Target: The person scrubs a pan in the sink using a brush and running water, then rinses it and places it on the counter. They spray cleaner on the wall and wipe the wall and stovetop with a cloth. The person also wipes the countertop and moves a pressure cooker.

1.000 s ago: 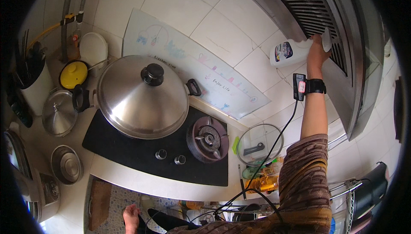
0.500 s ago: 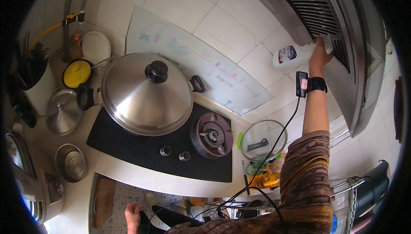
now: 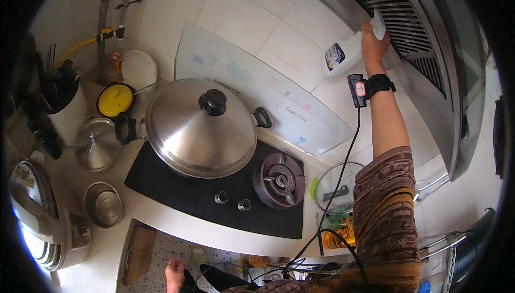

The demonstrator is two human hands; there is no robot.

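Observation:
Gripped in my right hand (image 3: 374, 46) is a white spray bottle (image 3: 343, 54), its head close to the slatted vents of the range hood (image 3: 413, 30). The bottle is tilted, with its labelled base toward the wall tiles. A black strap with a small cabled box circles my right wrist. My left hand (image 3: 175, 272) hangs low at the bottom, below the counter edge, with its fingers curled; whether it holds anything is hidden.
A large lidded steel wok (image 3: 201, 132) sits on the black gas stove (image 3: 214, 202), beside a bare burner (image 3: 280, 180). Left stand a yellow-lidded pot (image 3: 115, 100), a steel bowl (image 3: 103, 204) and a rice cooker (image 3: 45, 212). A glass lid (image 3: 338, 186) leans at right; a black cable (image 3: 343, 169) dangles.
The view has shifted, so the stove and pots appear further right and lower. My right hand has moved up and left along the hood with the spray bottle, which is tilted more steeply.

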